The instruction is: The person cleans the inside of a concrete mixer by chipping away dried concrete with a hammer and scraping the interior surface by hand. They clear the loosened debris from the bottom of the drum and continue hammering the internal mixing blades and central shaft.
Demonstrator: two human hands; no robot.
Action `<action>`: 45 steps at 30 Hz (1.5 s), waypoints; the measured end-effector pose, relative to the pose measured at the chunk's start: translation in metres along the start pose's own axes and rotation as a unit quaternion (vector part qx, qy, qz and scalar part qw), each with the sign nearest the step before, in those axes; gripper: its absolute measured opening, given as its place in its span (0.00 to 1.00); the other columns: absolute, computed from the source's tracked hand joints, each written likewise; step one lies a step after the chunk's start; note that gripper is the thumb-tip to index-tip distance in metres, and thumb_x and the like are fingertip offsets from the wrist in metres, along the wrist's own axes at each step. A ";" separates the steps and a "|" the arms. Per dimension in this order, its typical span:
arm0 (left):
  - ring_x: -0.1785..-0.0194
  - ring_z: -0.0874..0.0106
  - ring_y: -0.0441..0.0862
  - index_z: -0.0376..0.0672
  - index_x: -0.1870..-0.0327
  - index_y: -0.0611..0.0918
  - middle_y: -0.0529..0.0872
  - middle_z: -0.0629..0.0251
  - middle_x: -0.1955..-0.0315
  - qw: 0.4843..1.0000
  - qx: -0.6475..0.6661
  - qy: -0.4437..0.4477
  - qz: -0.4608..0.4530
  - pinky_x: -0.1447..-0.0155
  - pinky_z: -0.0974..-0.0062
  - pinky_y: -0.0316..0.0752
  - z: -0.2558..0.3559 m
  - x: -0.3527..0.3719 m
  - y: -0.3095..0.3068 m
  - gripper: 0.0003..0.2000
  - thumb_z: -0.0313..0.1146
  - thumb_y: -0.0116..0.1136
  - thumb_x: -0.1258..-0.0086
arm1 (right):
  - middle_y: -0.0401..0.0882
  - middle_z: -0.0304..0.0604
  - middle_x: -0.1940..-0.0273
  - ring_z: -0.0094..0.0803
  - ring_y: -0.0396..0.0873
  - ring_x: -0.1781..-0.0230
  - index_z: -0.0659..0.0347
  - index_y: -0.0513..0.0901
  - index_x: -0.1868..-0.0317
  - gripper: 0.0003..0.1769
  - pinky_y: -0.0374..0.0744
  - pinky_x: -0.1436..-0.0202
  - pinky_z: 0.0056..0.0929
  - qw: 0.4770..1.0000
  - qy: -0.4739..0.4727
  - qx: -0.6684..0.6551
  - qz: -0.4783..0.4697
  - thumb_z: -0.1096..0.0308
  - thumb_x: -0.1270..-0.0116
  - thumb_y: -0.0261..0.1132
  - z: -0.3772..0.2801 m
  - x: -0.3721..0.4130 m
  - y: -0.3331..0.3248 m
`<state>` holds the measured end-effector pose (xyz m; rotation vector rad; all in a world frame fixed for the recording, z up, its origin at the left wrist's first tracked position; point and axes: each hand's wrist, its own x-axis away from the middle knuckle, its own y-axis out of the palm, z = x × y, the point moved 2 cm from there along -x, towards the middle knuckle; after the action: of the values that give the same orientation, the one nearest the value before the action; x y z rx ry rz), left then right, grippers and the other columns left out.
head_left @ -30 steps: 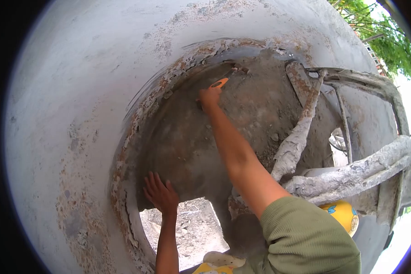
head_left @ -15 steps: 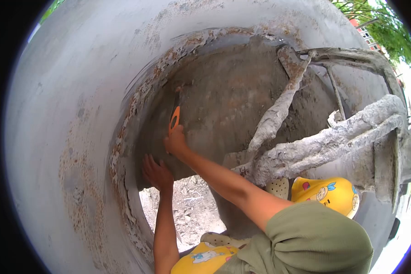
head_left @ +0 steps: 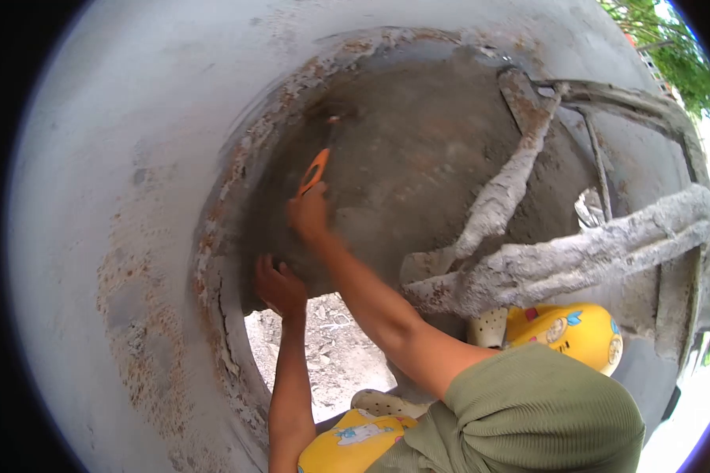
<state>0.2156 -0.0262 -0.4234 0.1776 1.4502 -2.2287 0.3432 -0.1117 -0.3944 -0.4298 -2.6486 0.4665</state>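
My right hand (head_left: 309, 211) grips a hammer (head_left: 315, 169) by its orange handle. The hammer's far end is blurred against the grey, caked inner wall (head_left: 402, 158) of a large drum. My left hand (head_left: 281, 288) is beside the drum's lower inner edge, above a bright opening. Its fingers are apart and somewhat bent, with nothing seen in them. Whether the fingertips touch the wall cannot be made out.
A mixing bar (head_left: 592, 244) thick with dried cement crosses the drum on the right, joined to a thinner coated bar (head_left: 509, 173). A crusted rim (head_left: 213, 260) rings the opening on the left. Rubble (head_left: 331, 347) shows through the gap below.
My right hand and the hammer have moved a little up and to the right in view. My left hand's fingers are more bent than before. The view has shifted slightly.
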 end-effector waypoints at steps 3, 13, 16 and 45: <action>0.47 0.56 0.68 0.36 0.53 0.71 0.72 0.53 0.52 0.999 -0.032 0.009 0.001 0.43 0.59 0.60 0.003 -0.002 -0.005 0.16 0.36 0.49 0.37 | 0.75 0.61 0.69 0.55 0.77 0.69 0.70 0.57 0.56 0.21 0.75 0.65 0.45 0.995 0.003 0.098 -0.014 0.72 0.48 0.55 0.027 0.045 0.003; 0.58 0.64 0.74 0.35 0.60 0.76 0.79 0.55 0.64 0.981 0.187 0.009 0.054 0.52 0.69 0.67 -0.020 -0.006 0.002 0.12 0.33 0.43 0.34 | 0.77 0.52 0.66 0.44 0.79 0.63 0.67 0.64 0.54 0.19 0.77 0.64 0.42 0.958 -0.014 0.286 0.031 0.63 0.41 0.55 0.024 0.050 -0.050; 0.60 0.70 0.74 0.35 0.60 0.77 0.79 0.60 0.65 0.917 0.360 -0.165 -0.053 0.52 0.74 0.67 0.005 -0.012 -0.023 0.12 0.33 0.43 0.33 | 0.76 0.47 0.67 0.39 0.79 0.68 0.65 0.65 0.50 0.19 0.77 0.73 0.46 0.865 0.007 0.502 0.010 0.62 0.38 0.52 0.031 0.021 -0.058; 0.72 0.76 0.77 0.36 0.47 0.60 0.80 0.58 0.69 0.732 0.420 -0.281 -0.458 0.65 0.80 0.72 0.108 -0.001 -0.136 0.32 0.53 0.55 0.41 | 0.75 0.52 0.70 0.43 0.77 0.77 0.62 0.65 0.49 0.21 0.75 0.82 0.44 0.671 -0.078 0.732 0.083 0.64 0.42 0.54 0.051 0.016 -0.058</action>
<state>0.1707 -0.0769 -0.2634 -1.0708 0.0308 -3.1191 0.2938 -0.1706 -0.4102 -0.0498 -1.4811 2.3899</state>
